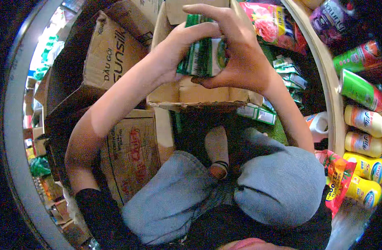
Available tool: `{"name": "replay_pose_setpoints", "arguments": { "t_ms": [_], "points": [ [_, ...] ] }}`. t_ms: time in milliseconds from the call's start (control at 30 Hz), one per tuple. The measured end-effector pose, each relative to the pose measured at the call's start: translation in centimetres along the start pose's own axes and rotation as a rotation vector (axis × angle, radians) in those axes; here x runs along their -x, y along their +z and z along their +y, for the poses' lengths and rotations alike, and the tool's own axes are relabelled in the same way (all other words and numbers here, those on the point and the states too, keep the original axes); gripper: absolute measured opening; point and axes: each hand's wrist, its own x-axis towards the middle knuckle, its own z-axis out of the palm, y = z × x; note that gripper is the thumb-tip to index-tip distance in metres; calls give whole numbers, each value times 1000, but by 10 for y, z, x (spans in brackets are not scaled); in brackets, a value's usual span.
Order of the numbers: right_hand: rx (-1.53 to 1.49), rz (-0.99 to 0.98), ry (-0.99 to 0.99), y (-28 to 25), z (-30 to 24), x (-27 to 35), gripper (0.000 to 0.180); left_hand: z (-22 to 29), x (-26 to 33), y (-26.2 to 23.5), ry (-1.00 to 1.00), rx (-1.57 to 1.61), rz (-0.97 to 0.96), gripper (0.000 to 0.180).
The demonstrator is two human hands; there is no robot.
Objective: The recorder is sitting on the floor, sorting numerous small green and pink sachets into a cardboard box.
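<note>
Both my hands are raised over an open cardboard box (191, 96), gripping a bundle of small green cartons (200, 58) with a barcode on one face. My left hand (187, 35) wraps the left side of the bundle, its thumb and fingers partly hidden behind it. My right hand (245, 54) is curled around the right side, fingers over the top and thumb along the lower edge. How many cartons are in the bundle I cannot tell. Similar green-and-white packs (290, 73) lie right of the box, and a green carton (257, 113) lies near its lower right corner.
Brown cardboard boxes (109, 54) stand at the left, another closed box (132, 152) beside my leg. A wooden shelf edge (333, 108) curves down the right, with green cans (361, 89), jars (363, 121) and yellow containers (364, 189). Pink flowered bags (266, 23) lie at the top right.
</note>
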Motion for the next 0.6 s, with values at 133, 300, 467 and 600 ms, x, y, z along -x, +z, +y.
{"name": "replay_pose_setpoints", "arguments": {
  "t_ms": [133,300,467,600],
  "points": [
    [13,-52,99,-25,14,9,77,9,1,8,35,-155,39,25],
    [477,-245,611,-103,113,69,38,24,-2,-6,97,-49,164,40],
    [1051,-792,1150,-143,207,238,53,23,-10,-7,158,-44,154,38],
    [956,-503,1137,-149,192,229,37,21,-6,-8,123,-96,179,34]
  ]
}}
